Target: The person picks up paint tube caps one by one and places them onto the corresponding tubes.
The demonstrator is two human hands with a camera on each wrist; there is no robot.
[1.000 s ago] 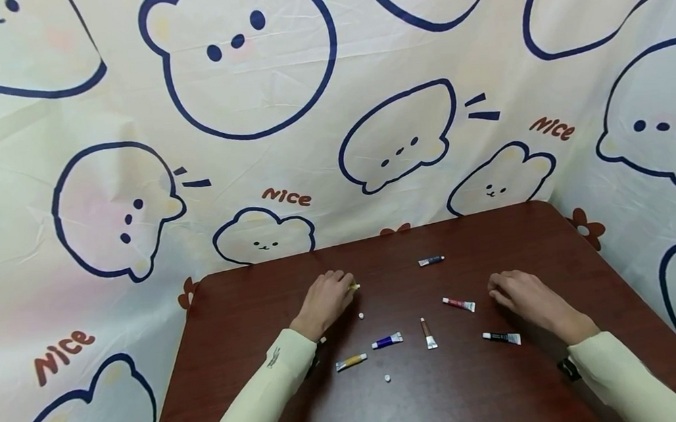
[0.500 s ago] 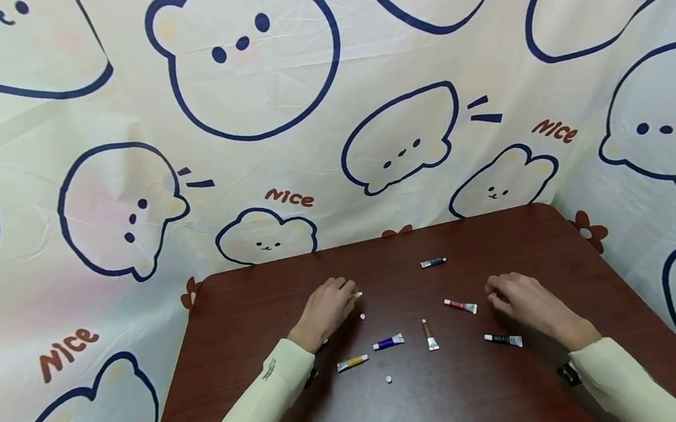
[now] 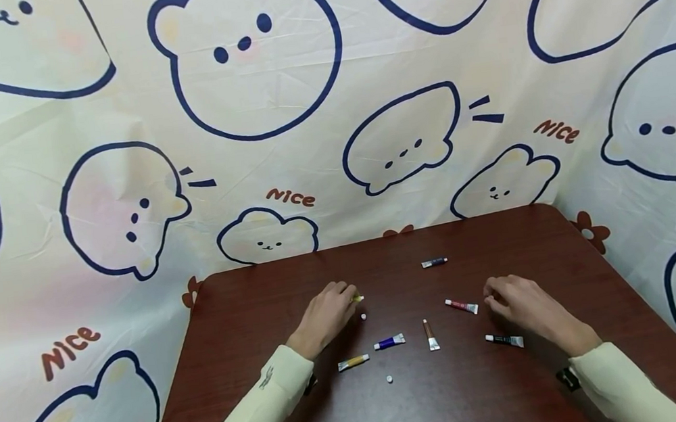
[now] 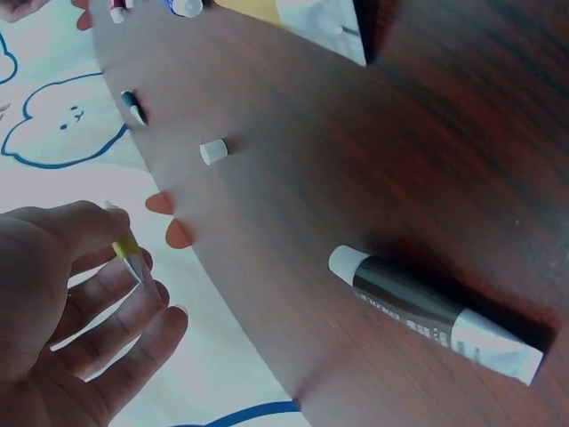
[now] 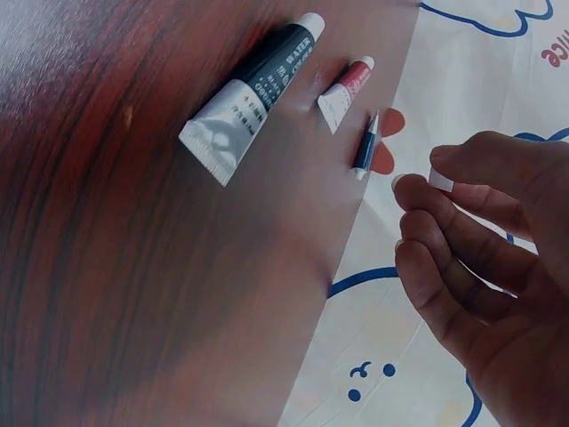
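Grip of the left hand [image 3: 323,315]: narrow, thumb and fingers pinching a small yellow tube [image 4: 131,255] over the far left part of the counter [image 3: 484,394]. Tube's long axis runs roughly crosswise in the head view, white end pointing right; left wrist view shows its silvery end slanting toward the fingertips.

Right hand [image 3: 529,307]: thumb and index finger pinch a white cap-like piece [image 5: 440,181], near the red tube [image 3: 461,306].

Labels: "WATER" legible on the black tube [image 5: 255,100], end crimped and metallic; brown tube [image 4: 404,301] print blurred; "Nice" on the creased cloth [image 3: 122,123].

Loose white cap [image 3: 363,316], cylindrical, lies near the left hand. Counter surface: wood-grained, glossy.
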